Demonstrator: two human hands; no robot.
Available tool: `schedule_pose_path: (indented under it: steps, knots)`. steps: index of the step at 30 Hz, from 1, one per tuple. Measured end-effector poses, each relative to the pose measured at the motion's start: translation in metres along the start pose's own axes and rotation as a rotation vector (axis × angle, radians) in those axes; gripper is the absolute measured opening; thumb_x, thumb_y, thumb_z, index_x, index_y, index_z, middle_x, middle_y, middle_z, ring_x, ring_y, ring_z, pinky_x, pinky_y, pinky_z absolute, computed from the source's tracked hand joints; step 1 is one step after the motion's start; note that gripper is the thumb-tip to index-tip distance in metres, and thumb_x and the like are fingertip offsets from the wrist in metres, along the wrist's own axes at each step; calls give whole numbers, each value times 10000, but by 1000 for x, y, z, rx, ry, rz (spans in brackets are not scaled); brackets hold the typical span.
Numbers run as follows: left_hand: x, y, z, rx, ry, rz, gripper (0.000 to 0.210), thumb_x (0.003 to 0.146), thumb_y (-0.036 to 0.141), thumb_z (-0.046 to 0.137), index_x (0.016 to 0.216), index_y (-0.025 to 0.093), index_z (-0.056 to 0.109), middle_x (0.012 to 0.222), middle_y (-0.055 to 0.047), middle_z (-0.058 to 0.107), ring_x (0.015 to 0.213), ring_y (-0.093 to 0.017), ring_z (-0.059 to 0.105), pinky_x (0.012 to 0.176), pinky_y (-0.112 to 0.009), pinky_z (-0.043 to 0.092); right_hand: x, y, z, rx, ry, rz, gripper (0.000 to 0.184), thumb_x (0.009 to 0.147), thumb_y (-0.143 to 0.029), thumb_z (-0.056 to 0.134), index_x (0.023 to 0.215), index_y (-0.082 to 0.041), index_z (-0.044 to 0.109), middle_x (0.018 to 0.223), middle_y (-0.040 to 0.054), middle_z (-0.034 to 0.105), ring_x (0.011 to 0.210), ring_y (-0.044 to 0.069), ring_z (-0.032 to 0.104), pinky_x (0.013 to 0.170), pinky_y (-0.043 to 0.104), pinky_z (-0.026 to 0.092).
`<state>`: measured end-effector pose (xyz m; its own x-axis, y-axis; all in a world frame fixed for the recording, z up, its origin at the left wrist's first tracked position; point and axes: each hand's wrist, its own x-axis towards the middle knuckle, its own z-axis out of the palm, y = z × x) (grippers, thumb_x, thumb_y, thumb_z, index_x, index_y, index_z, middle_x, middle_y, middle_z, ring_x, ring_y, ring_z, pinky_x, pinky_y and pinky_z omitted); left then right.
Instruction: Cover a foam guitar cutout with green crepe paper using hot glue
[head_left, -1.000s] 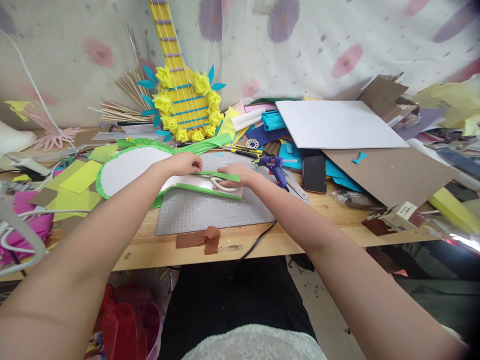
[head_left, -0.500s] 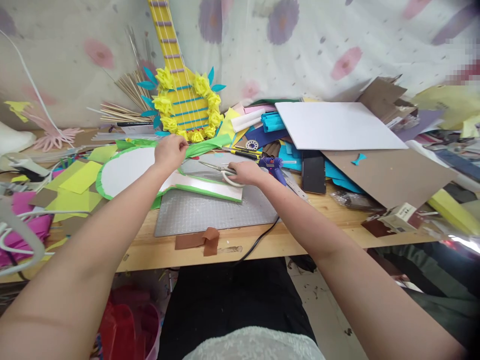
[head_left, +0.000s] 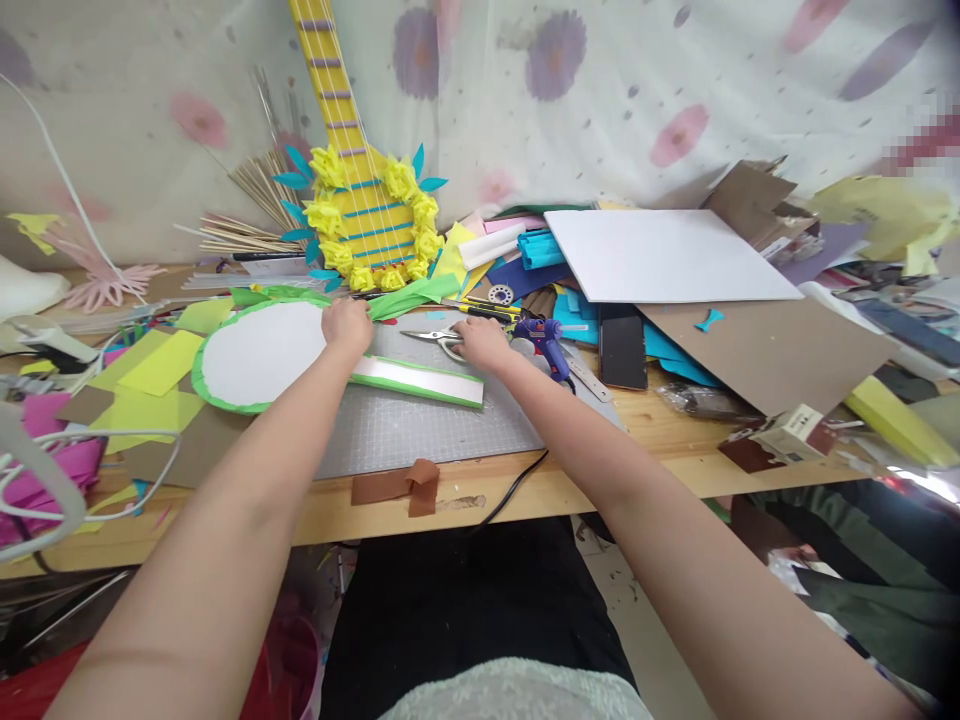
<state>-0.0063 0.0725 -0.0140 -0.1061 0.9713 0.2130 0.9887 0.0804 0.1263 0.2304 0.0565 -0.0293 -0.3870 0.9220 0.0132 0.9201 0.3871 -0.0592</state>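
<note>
A white guitar-shaped board edged in green paper lies with its narrow neck pointing right. My left hand is closed at the board's upper edge, on the end of a strip of green crepe paper; its fingertips are partly hidden. My right hand has its fingers around the light handles of a pair of scissors, whose blades point left, low over the grey cutting mat. Just right of that hand lies a blue glue gun.
A finished yellow paper guitar leans at the back. To the right lie a phone, a white foam board and brown cardboard. Yellow paper pieces and a white cable crowd the left. Brown tape sits near the front edge.
The scissors have tilted and come down closer to the mat, with my right hand still at the handles. My left hand has turned, its knuckles now facing up. The view has shifted slightly.
</note>
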Motion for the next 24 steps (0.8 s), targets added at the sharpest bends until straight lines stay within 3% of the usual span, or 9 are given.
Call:
schedule_pose_path:
  steps: [4, 10, 13, 16, 18, 21, 24]
  knots:
    - [-5, 6, 2, 2, 2, 108, 423, 860, 241, 389, 1204, 184, 628, 1132, -142, 664, 1159, -331, 504, 988, -483, 346, 6, -3, 3, 85, 19, -2, 379, 866, -272, 574, 1209, -114, 614, 1235, 171, 572, 1167, 272, 513, 949, 333, 399]
    - [-26, 4, -11, -85, -36, 252, 393, 923, 423, 355, 886, 201, 677, 1011, -109, 659, 1057, -275, 560, 962, -396, 375, -13, 0, 2, 243, 179, -24, 330, 961, -251, 381, 1133, -145, 642, 1188, 126, 593, 1144, 213, 514, 961, 292, 372]
    - [-35, -7, -16, -160, -140, 353, 393, 855, 560, 475, 893, 212, 653, 1021, -87, 656, 1012, -255, 585, 901, -357, 421, -39, 11, -2, 308, 226, -40, 348, 973, -284, 328, 1047, -171, 649, 1125, 107, 625, 1081, 196, 545, 895, 280, 394]
    - [-44, -16, -16, -176, -295, 517, 580, 699, 636, 641, 1109, 226, 619, 1215, -81, 617, 1126, -273, 551, 954, -361, 413, -68, 30, -6, 347, 220, -6, 315, 950, -335, 367, 916, -180, 639, 986, 87, 657, 929, 193, 580, 810, 282, 406]
    - [-49, -18, -16, -118, -360, 579, 733, 638, 651, 687, 1232, 237, 573, 1291, -85, 590, 1194, -293, 517, 1012, -383, 378, -86, 47, -7, 360, 188, 53, 328, 923, -421, 418, 789, -191, 608, 850, 63, 653, 798, 184, 577, 718, 278, 400]
    - [-52, -16, -17, -35, -371, 560, 710, 675, 628, 675, 1258, 234, 575, 1265, -89, 619, 1185, -298, 532, 1022, -389, 369, -103, 72, -8, 331, 154, 257, 436, 871, -586, 451, 660, -213, 529, 676, 33, 601, 670, 183, 548, 614, 289, 362]
    - [-48, -13, -18, -25, -311, 494, 653, 708, 603, 671, 1242, 234, 596, 1278, -91, 622, 1178, -306, 541, 1019, -399, 371, -106, 91, -6, 263, 198, 471, 466, 819, -674, 475, 729, -220, 533, 740, 49, 615, 708, 206, 569, 613, 305, 370]
